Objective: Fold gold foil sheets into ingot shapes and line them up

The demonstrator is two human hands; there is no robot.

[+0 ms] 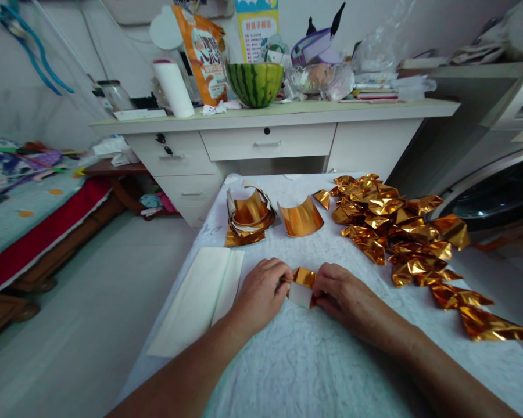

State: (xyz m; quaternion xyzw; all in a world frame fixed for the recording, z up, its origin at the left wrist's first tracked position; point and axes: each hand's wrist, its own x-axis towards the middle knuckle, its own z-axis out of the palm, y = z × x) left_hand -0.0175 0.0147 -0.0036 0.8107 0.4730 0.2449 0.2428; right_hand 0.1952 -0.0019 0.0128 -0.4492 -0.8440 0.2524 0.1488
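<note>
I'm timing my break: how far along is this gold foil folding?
Looks done: the heap of folded, shiny gold foil pieces on the right.
In hand: a small gold-and-white foil piece, between left hand and right hand.
Apparently left: the single curved gold foil sheet and the curled gold foil stack beside it, count unclear.

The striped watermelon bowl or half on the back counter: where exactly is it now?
In the head view, the watermelon stands on the back counter, just right of the orange pouch.
</note>
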